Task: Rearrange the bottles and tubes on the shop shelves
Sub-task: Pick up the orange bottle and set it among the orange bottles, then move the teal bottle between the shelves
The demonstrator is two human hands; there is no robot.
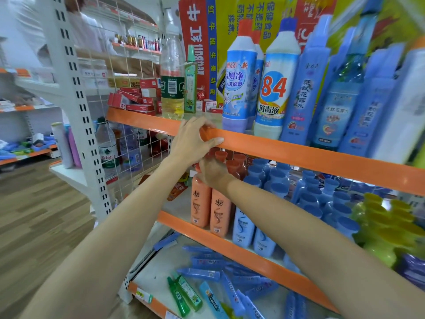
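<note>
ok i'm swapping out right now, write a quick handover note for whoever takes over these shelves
Left hand: closed around an orange cap at the top shelf's orange front edge, thumb lying along the edge.
Right hand: on the top of an orange bottle in the middle-shelf front row; the grip itself is hidden.
Placement: orange bottles stand upright at the left of the middle shelf, blue-capped bottles to their right. Tall cleaner bottles stand on the top shelf.
Left: blue tubes and small green bottles lie loose and unaligned on the bottom shelf.
Done: the orange and blue rows look grouped.
</note>
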